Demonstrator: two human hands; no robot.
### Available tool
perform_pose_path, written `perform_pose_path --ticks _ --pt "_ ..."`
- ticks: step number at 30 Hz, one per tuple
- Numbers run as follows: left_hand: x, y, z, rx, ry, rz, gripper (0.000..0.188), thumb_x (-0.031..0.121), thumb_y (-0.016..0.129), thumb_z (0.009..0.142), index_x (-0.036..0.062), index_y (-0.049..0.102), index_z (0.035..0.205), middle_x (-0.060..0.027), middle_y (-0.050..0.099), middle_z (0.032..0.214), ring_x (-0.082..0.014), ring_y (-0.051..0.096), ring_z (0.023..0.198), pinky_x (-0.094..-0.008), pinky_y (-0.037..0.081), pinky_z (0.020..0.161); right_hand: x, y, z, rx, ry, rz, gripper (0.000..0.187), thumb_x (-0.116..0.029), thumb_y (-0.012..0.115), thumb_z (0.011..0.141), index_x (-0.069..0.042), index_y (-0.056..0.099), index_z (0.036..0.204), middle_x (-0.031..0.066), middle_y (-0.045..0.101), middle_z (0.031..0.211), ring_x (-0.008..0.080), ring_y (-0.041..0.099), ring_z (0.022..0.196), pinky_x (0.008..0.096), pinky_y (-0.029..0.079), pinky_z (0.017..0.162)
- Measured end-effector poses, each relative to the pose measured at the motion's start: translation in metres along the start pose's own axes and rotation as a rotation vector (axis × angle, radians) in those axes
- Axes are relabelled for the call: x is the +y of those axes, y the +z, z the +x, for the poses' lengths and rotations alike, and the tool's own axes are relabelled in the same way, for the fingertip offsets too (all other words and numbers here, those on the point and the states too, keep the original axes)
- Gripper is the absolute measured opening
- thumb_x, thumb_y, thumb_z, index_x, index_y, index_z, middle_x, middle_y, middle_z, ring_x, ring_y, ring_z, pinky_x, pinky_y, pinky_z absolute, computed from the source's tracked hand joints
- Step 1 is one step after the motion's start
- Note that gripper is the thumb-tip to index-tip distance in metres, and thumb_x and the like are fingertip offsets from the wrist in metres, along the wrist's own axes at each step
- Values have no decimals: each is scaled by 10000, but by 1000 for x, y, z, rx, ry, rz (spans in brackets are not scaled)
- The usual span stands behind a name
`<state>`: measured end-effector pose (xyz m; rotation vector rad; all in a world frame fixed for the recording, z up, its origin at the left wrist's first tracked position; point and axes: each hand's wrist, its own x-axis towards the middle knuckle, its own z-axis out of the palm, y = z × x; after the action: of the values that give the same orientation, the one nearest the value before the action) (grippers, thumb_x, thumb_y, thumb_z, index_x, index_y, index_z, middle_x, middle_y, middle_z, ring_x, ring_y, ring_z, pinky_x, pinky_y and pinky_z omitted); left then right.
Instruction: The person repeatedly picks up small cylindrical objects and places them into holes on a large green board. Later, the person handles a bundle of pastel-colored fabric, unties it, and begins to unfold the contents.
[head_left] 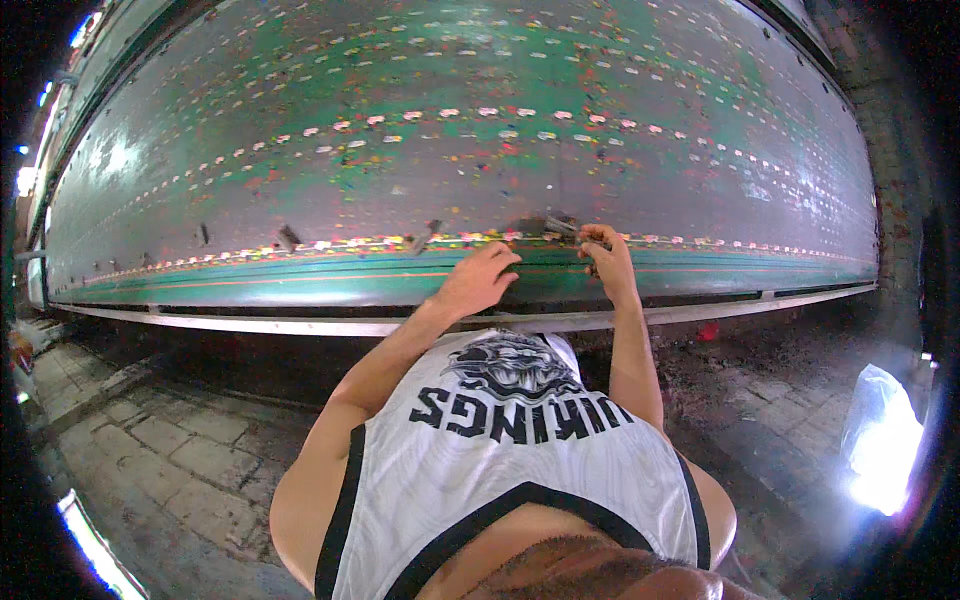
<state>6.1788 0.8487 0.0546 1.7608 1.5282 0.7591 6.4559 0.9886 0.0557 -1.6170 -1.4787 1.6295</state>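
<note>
A long green and grey work table (400, 285) spreads before me, its top covered with rows of small pale and coloured marks. My left hand (480, 278) hovers over its near edge, fingers loosely bent and apart, with nothing visible in them. To its right, my right hand (608, 258) is curled, thumb and fingertips close together around something small and dark that I cannot make out. Just beyond its fingertips lies a dark, narrow piece (560, 226) on the tabletop. Left of the hands, a small grey-brown strip (425, 237) rests near a line of marks.
Farther left lie another dark piece (288, 237) and a thin dark piece (204, 233). A pale metal rail (350, 327) runs along the table's near side. Below is a paved floor (190, 440); a translucent plastic bag (882, 430) is at the right.
</note>
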Motion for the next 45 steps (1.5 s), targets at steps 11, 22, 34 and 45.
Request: perform_pose_path --ticks 11,22,34,45 --pt "80 114 67 407 -208 251 485 146 776 953 81 633 1412 -179 575 1399 -300 688 1067 -390 594 866 45 -246 23 109 40 766 564 75 518 947 37 492 1510 160 677 1362 244 714 1181 192 485 644" --pt "94 129 166 367 -270 -243 518 67 777 938 25 602 1424 -192 581 1356 -271 684 1165 -357 628 948 54 -339 61 277 -253 407 529 -129 720 1008 -7 562 1498 154 655 1443 171 711 1096 271 550 731" --pt "137 170 102 64 -210 -394 400 66 762 960 19 653 1342 -147 602 1304 -203 721 965 -317 595 805 112 -343 -16 602 -1 1209 571 25 610 985 7 424 1524 138 638 1140 200 619 881 380 526 768" --pt "180 191 187 123 -56 -209 350 75 757 963 9 671 1296 -140 646 1246 -202 702 909 -326 592 781 87 -394 34 463 -109 1011 550 9 580 1072 71 341 1564 258 581 1353 378 690 1191 350 637 849"
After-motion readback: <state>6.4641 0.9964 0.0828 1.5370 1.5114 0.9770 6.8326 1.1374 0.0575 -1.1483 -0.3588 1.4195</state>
